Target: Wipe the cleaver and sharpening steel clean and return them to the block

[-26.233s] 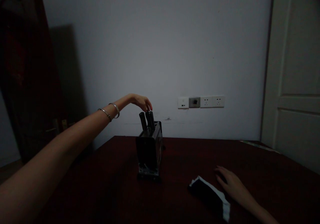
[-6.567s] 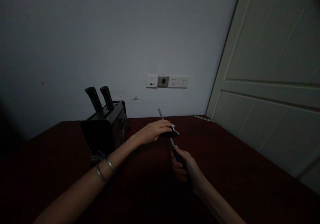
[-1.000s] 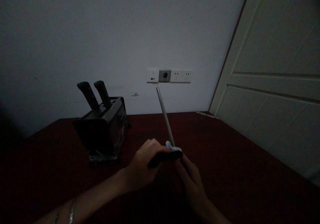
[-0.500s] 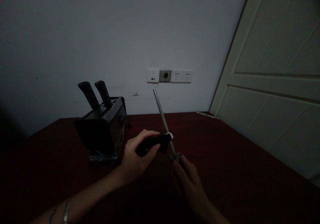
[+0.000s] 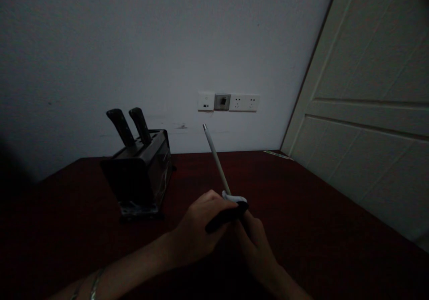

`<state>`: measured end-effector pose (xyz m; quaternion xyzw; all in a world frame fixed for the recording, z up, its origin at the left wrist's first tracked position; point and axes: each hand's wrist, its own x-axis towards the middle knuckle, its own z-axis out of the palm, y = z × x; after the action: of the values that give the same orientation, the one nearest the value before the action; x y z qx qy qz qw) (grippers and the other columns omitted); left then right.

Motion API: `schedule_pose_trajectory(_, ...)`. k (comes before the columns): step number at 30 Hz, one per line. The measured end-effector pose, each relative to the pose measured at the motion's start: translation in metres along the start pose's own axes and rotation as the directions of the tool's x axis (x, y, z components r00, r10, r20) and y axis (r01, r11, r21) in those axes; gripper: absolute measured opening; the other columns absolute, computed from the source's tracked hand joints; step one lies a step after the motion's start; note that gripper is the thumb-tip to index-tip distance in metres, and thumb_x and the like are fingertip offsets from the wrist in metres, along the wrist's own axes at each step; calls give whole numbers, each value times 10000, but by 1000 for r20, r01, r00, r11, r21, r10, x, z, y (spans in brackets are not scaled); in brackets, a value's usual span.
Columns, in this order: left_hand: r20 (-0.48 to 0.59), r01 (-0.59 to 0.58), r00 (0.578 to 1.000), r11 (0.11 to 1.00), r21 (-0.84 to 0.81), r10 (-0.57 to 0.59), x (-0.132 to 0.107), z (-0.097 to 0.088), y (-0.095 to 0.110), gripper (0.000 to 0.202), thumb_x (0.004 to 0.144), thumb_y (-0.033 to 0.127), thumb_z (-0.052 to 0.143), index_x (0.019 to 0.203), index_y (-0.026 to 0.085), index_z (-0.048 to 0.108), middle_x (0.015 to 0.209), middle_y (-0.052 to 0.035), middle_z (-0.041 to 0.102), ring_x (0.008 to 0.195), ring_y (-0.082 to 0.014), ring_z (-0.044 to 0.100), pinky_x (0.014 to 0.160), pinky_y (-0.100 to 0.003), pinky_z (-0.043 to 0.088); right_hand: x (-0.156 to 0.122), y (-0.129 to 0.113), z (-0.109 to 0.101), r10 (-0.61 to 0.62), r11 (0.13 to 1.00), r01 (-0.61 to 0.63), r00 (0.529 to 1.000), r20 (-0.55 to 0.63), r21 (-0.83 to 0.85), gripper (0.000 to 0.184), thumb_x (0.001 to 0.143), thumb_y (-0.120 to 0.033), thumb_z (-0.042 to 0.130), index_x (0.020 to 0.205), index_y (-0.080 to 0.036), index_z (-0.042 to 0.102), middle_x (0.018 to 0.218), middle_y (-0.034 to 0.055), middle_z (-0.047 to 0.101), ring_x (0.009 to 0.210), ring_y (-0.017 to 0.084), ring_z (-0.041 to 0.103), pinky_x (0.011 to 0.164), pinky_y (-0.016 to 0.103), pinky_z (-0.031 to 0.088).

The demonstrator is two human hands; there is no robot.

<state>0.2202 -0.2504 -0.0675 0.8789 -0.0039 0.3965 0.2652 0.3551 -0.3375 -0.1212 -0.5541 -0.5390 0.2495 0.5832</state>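
Note:
My right hand [image 5: 256, 242] is closed around the handle end of a sharpening steel [image 5: 216, 159]. Its long grey rod slants up and to the left, with the tip below the wall sockets. My left hand [image 5: 204, 228] pinches a dark, soft-looking folded piece, apparently a cloth [image 5: 226, 217], with a pale part around the base of the rod. Both hands meet there, and the steel's handle is hidden behind them.
To the left stands a black knife block [image 5: 144, 170] with two dark-handled knives [image 5: 122, 128] in its top. The dark red table [image 5: 318, 210] reaches the wall. Sockets [image 5: 243, 103] sit on the wall; a white panelled door [image 5: 365, 135] is at right.
My left hand has slid the cloth down the rod, from its lower part to its base by my right hand. The rod has tilted slightly left.

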Motion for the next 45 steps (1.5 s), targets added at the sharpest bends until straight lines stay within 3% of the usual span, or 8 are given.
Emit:
schedule_pose_trajectory(11, -63, 174, 982, 984, -40, -176, -5, 3, -8, 129, 858, 132, 475, 972, 160, 527, 876, -38, 618, 788, -118, 611, 683, -230, 479, 0, -7, 1, 59, 996, -57, 998, -26, 68, 327, 855, -400, 480, 1087, -195, 587, 733, -4, 571, 631, 114, 508, 557, 208, 410)
schedule_pose_trajectory(17, -21, 166, 986, 983, -78, -168, -2, -4, -13, 122, 843, 120, 493, 949, 144, 549, 835, -37, 631, 710, -106, 617, 606, -209, 479, -2, -12, 4, 131, 969, -128, 991, 2, 210, 349, 831, -424, 511, 1073, -188, 598, 591, -28, 481, 473, 87, 396, 424, 195, 348)
schedule_pose_trajectory(22, 10, 141, 990, 985, -101, -140, 0, -8, -15, 135, 824, 87, 482, 928, 131, 555, 831, -46, 625, 708, -106, 607, 610, -215, 488, -4, -13, 8, 207, 930, -174, 976, -69, 323, 369, 752, -471, 594, 989, -191, 633, 661, 1, 519, 502, 87, 421, 408, 188, 346)
schedule_pose_trajectory(28, 31, 142, 990, 985, -100, -139, 2, -13, -17, 138, 816, 76, 483, 911, 135, 564, 815, -32, 626, 713, -99, 600, 629, -215, 483, -7, -11, 12, 368, 809, -328, 930, 16, 487, 419, 714, -476, 637, 1013, -189, 573, 500, -86, 366, 383, 42, 312, 344, 155, 249)
schedule_pose_trajectory(33, 26, 234, 972, 962, -139, -233, 5, -15, -22, 99, 840, 155, 496, 896, 133, 574, 816, -35, 635, 725, -110, 609, 642, -233, 498, -6, -10, 12, 344, 783, -334, 935, 82, 526, 327, 769, -475, 579, 904, -187, 508, 460, -108, 354, 342, 27, 280, 321, 140, 213)
schedule_pose_trajectory(37, -80, 281, 954, 955, -97, -289, 8, -20, -27, 93, 791, 184, 574, 863, 136, 605, 796, -27, 651, 730, -127, 618, 646, -243, 508, -6, -10, 11, 334, 797, -312, 941, 53, 518, 297, 787, -481, 548, 820, -196, 471, 451, -101, 374, 329, 31, 284, 306, 142, 212)
schedule_pose_trajectory(41, -184, 227, 957, 974, -14, -226, 7, -22, -25, 100, 774, 129, 566, 853, 149, 624, 809, -31, 667, 752, -138, 628, 694, -265, 509, -7, -11, 12, 320, 802, -297, 946, 47, 519, 310, 772, -500, 556, 763, -200, 476, 462, -96, 354, 337, 28, 273, 310, 145, 213)
schedule_pose_trajectory(45, -175, -4, 985, 997, -71, -8, 3, -17, -18, 223, 741, 13, 465, 868, 141, 594, 895, -74, 657, 851, -163, 617, 751, -321, 507, -11, -8, 12, 299, 876, -272, 954, -6, 398, 353, 765, -537, 541, 804, -187, 535, 473, -73, 392, 333, 49, 321, 298, 170, 266)
